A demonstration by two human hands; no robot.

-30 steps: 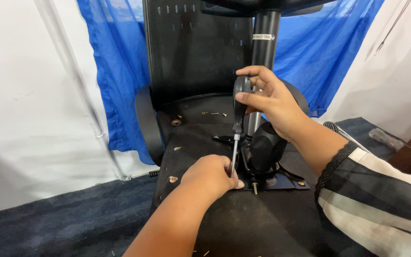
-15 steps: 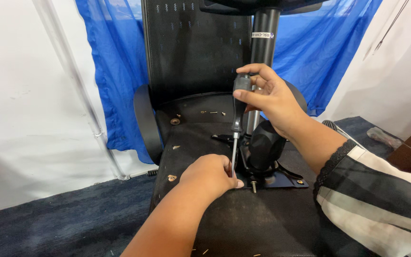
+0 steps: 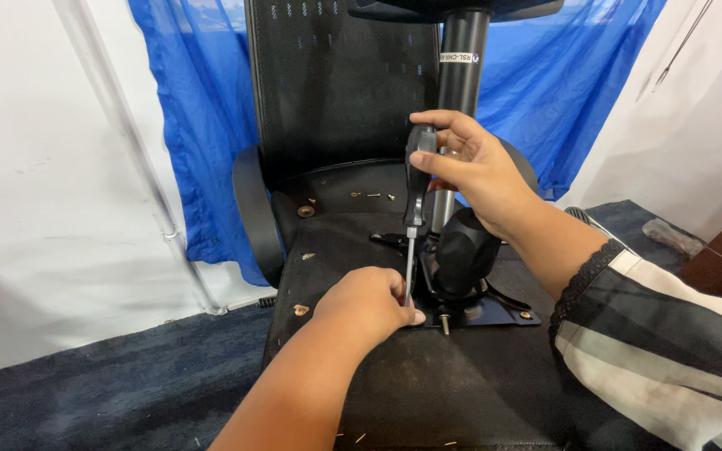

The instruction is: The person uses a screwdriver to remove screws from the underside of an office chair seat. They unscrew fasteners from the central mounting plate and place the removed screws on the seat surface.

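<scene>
We are curling our left hand [image 3: 367, 303] around the lower shaft of the screwdriver [image 3: 415, 196], steadying its tip at the black metal plate [image 3: 495, 313] on the upturned chair seat [image 3: 428, 376]. Our right hand [image 3: 470, 167] is gripping the upright black handle, just beside the chair's gas column [image 3: 460, 75].

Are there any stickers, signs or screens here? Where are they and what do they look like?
Sticker: a small white strip with dark print and a tiny round mark, wrapped round the black pole near its top, above the right hand on the screwdriver.
No boxes, signs or screens show anywhere else.
</scene>
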